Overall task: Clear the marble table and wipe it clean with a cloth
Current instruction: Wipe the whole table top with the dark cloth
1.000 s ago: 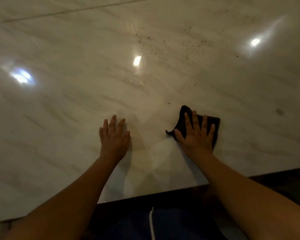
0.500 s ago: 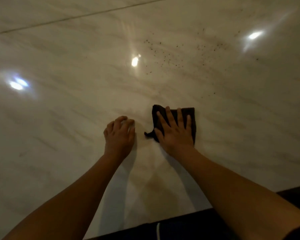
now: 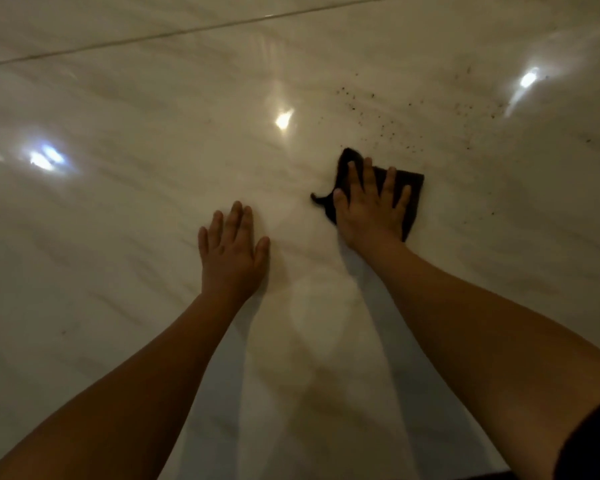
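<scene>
The glossy cream marble table (image 3: 125, 209) fills the view. A small dark cloth (image 3: 414, 188) lies flat on it right of centre, with my right hand (image 3: 371, 209) pressed palm-down on top, fingers spread. Only the cloth's edges and a curled left corner show around the hand. My left hand (image 3: 231, 251) rests flat on the bare marble to the left of the cloth, fingers extended, holding nothing. Dark crumbs (image 3: 378, 119) are scattered on the marble just beyond and to the right of the cloth.
A thin seam (image 3: 153, 35) crosses the marble at the far side. Bright lamp reflections (image 3: 284, 119) glare on the surface. The table's near edge shows as a dark strip at the bottom right corner (image 3: 520, 476).
My right hand has pushed the cloth farther from me and to the right, toward the crumbs. My left hand, curled half a second ago, now lies flat with fingers straight.
</scene>
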